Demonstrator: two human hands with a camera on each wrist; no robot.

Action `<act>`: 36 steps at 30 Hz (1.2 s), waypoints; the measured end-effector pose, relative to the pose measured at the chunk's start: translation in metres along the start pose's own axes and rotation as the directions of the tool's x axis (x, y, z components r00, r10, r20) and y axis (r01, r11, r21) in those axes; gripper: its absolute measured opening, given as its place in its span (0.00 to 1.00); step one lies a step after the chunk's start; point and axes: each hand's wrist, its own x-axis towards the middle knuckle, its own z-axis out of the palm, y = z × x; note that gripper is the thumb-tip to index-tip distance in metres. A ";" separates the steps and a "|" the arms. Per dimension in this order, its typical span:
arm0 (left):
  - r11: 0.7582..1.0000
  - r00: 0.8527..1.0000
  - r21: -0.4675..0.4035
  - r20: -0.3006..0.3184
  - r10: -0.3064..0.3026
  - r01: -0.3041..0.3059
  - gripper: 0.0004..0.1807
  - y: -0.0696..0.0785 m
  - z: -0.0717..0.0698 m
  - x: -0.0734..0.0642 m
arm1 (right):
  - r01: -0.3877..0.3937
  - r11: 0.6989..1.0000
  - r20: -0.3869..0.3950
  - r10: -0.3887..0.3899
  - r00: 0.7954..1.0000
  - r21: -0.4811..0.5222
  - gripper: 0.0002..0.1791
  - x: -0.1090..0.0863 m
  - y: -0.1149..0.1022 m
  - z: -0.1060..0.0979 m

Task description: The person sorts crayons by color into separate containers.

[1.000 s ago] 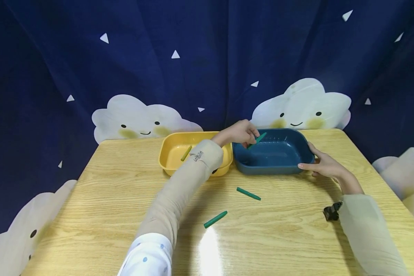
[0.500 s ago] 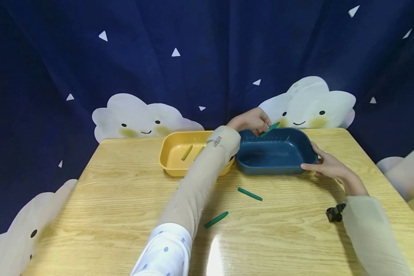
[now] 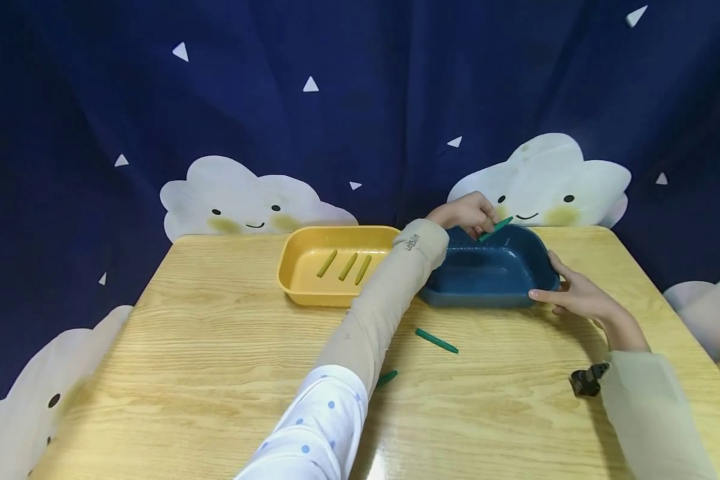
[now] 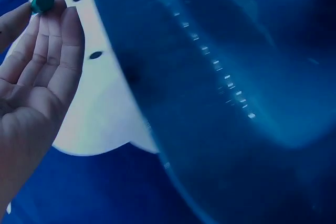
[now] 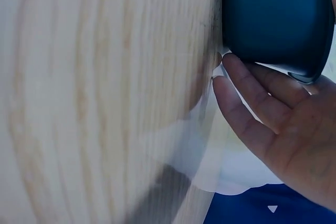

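1. Green and six-sided at its end, the held crayon (image 3: 497,229) is slanting above the rear part of the blue bin (image 3: 486,272); I cannot tell how high over the rim it is hanging.
2. The left hand (image 3: 473,212) is pinching it, the thumb pressing on one side and the fingertips closing on the other.
3. That crayon is looking stiff, light and probably waxy, so I am expecting an easy lift but some slipping or rolling if the pinch loosens, and perhaps a snap under hard bending. Its middle is probably offering the steadiest hold.
4. The right hand (image 3: 576,292) is gripping the right end of the blue bin, its fingers spreading around the near corner. The bin is appearing to be smooth, rigid plastic, likely light enough to slide, and its end wall is giving a broad place to hold.
5. On the wooden table (image 3: 216,347), a loose green crayon (image 3: 437,341) is lying in front of the blue bin, while a half-hidden green crayon (image 3: 387,379) is showing past the left sleeve (image 3: 360,340). Lying flat, each is likely calling for a pinch across the middle.
6. Three yellow crayons (image 3: 348,267) are lying side by side, apart, inside the yellow bin (image 3: 318,299); the left sleeve is hiding whether the bins are touching.
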 end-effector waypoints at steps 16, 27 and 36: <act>0.963 0.974 0.203 0.104 -0.203 0.180 0.08 -0.012 0.008 0.001 | 0.006 1.000 -0.001 -0.006 1.000 -0.011 0.55 0.003 -0.008 0.001; 0.999 0.980 0.039 0.198 -0.016 0.008 0.06 0.006 0.017 -0.010 | -0.014 1.000 -0.002 0.014 1.000 -0.006 0.55 0.000 -0.004 0.000; 0.984 0.959 0.027 0.229 0.167 -0.177 0.09 0.019 0.023 -0.043 | -0.025 1.000 0.000 0.025 1.000 0.002 0.54 0.000 0.001 0.001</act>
